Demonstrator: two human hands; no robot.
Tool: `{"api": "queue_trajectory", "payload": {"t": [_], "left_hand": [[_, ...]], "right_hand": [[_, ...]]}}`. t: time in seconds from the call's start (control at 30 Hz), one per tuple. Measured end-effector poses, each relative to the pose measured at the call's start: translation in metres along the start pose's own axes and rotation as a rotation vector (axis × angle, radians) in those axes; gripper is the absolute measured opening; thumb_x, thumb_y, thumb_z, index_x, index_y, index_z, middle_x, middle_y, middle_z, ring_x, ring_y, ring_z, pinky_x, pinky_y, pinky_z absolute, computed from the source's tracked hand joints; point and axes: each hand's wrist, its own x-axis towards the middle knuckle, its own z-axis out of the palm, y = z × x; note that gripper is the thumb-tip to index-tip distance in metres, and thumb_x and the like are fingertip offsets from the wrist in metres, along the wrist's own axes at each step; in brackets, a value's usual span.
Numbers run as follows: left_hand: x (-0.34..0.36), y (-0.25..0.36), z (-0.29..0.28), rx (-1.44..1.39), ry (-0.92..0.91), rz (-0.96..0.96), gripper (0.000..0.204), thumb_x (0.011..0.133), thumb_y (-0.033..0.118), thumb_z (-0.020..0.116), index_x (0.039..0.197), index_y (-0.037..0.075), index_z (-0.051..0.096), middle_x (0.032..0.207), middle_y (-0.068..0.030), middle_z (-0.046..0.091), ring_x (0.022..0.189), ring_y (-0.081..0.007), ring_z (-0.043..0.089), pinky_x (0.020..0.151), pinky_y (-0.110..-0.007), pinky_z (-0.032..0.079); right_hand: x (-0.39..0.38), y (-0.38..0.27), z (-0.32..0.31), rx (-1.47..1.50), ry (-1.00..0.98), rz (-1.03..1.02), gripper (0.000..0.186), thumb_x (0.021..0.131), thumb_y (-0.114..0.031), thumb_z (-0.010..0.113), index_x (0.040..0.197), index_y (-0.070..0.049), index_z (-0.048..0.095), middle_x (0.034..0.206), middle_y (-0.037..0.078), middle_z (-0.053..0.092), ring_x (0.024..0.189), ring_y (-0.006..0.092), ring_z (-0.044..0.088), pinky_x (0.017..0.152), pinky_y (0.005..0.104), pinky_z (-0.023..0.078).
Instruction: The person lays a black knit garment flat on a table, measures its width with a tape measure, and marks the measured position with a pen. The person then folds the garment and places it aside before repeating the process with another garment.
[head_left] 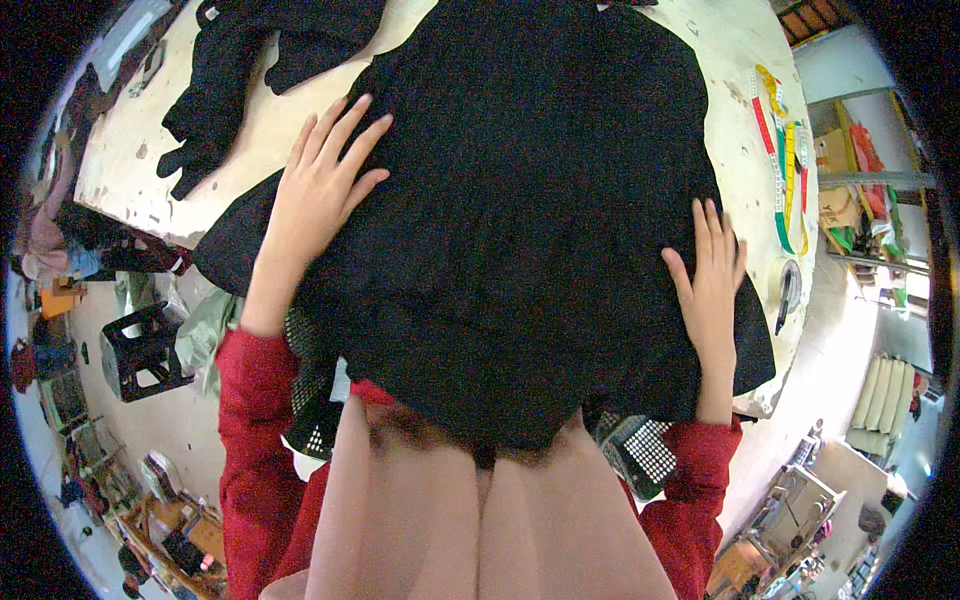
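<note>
A large black garment (520,220) lies spread over the white worktable (130,180), its lower part hanging over the near edge toward my lap. My left hand (325,180) rests flat on its left side, fingers stretched and spread, pointing away from me. On the right side my right hand (708,270) lies palm down on the cloth near its edge, fingers apart. Neither hand grips the fabric. Red sleeves cover both my forearms.
Another black garment (230,90) lies at the far left of the table. A multicoloured tape measure (785,165) and a pair of scissors (788,290) lie along the right edge. A black plastic crate or stool (145,350) stands on the floor at left.
</note>
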Motion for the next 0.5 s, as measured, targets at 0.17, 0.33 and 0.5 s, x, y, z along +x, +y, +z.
{"api": "queue_trajectory", "payload": {"t": [0.17,0.33,0.5], "left_hand": [[-0.072,0.058,-0.011,-0.128,-0.098,-0.416,0.071,0.093,0.047,0.054,0.149,0.011,0.031,0.153,-0.0162,0.031,0.142,-0.0371,0.027,0.112,-0.062,0.017],[-0.077,0.014,0.003,-0.210,0.009,-0.294,0.059,0.094,0.035,0.053,0.147,0.013,0.039,0.152,-0.0094,0.038,0.141,-0.0338,0.032,0.116,-0.048,0.022],[-0.095,0.022,-0.015,-0.360,0.014,-0.365,0.047,0.092,0.027,0.059,0.135,0.010,0.051,0.141,-0.0107,0.048,0.133,-0.0311,0.041,0.111,-0.044,0.028]], "right_hand": [[-0.052,-0.028,-0.005,0.158,-0.067,0.198,0.061,0.096,-0.041,0.052,0.146,-0.012,0.036,0.151,0.015,0.033,0.141,0.0345,0.029,0.116,0.0522,0.018],[-0.049,-0.014,0.003,0.158,-0.111,0.123,0.070,0.096,-0.047,0.048,0.151,-0.011,0.027,0.158,0.014,0.022,0.145,0.0347,0.022,0.117,0.0526,0.015],[-0.057,-0.022,-0.025,0.057,-0.234,0.094,0.071,0.093,-0.044,0.054,0.149,-0.006,0.031,0.153,0.019,0.031,0.137,0.0348,0.036,0.111,0.0472,0.031]]}}
